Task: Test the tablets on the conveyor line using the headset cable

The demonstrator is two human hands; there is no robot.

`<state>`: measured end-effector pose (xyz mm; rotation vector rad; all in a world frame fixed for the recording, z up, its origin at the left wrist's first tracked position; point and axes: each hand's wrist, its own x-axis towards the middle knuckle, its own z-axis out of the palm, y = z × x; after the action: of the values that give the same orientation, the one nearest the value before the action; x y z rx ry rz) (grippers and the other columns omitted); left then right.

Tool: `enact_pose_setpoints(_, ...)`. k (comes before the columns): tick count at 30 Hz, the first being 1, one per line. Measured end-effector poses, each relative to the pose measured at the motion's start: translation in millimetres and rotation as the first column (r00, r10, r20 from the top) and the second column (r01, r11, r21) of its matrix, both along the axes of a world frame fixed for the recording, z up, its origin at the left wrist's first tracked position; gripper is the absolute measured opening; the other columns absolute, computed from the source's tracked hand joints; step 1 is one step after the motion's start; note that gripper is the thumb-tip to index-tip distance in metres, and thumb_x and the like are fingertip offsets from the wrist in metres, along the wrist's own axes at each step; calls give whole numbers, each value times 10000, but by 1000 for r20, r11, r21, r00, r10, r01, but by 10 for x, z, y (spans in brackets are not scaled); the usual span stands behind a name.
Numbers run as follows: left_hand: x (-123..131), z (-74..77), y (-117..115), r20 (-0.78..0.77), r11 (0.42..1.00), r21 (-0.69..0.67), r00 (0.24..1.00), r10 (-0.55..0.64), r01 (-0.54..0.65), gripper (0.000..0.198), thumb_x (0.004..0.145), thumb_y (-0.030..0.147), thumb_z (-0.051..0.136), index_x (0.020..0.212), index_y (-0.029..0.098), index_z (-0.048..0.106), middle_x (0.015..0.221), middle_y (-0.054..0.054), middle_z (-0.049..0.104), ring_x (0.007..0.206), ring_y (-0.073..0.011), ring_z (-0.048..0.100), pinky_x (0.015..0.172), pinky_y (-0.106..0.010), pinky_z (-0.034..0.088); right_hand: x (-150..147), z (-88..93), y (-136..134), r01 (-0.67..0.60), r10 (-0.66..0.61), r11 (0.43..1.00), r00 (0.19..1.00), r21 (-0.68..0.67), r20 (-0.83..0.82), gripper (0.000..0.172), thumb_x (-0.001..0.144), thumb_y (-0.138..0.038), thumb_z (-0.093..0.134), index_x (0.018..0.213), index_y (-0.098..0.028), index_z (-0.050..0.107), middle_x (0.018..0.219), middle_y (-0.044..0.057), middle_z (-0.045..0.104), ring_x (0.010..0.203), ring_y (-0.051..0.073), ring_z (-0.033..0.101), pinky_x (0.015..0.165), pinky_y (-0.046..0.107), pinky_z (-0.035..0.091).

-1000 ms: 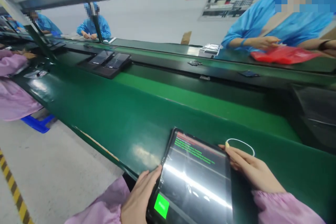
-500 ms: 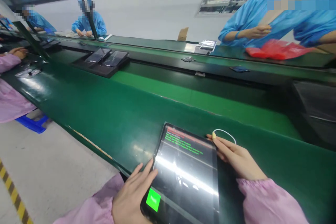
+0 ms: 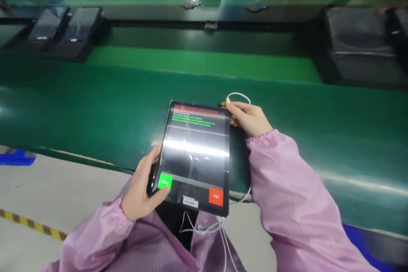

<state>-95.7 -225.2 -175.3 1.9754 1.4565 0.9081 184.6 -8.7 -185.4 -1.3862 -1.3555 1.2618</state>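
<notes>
The left hand (image 3: 140,193) clasps the tablet (image 3: 197,161) at the near bench (image 3: 95,106) while the right hand (image 3: 253,121) pinches the cable (image 3: 238,93) at its far right corner, apparently a headset test needing a steady hold.

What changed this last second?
The view has tipped down: the tablet sits higher in frame, its red Fail button now showing. The left hand's thumb, unseen before, shows by the green button. Unchanged: the right hand pinches the cable's yellow end by the tablet's upper right corner.
</notes>
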Motion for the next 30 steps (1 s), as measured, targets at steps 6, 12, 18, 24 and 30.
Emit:
enact_pose_setpoints(6,36,-76,3,66,999,-19,997,35,-34,772,942,285,571,1568,322,121,1567,-115,348,1375,-283,422,1112,-469,400,6,-11,-10,18,-17,1000,1000,-19,18,307,816,-423,731,960,-152,749,461,-35,521,427,87,492,421,184,374)
enact_pose_setpoints(12,20,-91,2,101,1000,-8,995,-4,5,824,916,320,609,1573,286,114,1579,-134,319,1399,-307,385,1130,-492,370,-32,16,-35,41,-41,999,999,-24,18,211,847,-357,698,900,-159,747,453,-34,519,421,85,478,422,180,376)
enact_pose_setpoints(18,13,-96,3,64,1000,25,998,3,-5,845,892,321,630,1571,276,129,1546,-147,369,1323,-310,461,1089,-503,401,-66,65,-65,64,-63,995,998,-76,21,149,882,-262,646,919,-150,737,477,-35,528,432,71,474,439,164,379)
enact_pose_setpoints(24,-104,34,107,11,1000,14,1000,-13,12,722,931,286,582,1550,296,211,1468,-134,479,1202,-261,583,1033,-452,467,-42,67,-80,30,-27,998,999,-61,35,193,913,-279,617,982,-133,724,512,-33,529,459,64,474,466,171,381)
enact_pose_setpoints(30,-109,156,545,-179,985,174,983,51,-20,474,986,293,483,1453,247,415,1386,-116,554,1280,-254,531,1084,-459,433,-52,82,-71,33,-32,997,999,-69,17,202,861,-361,687,858,-161,710,503,-19,532,454,84,471,460,214,372)
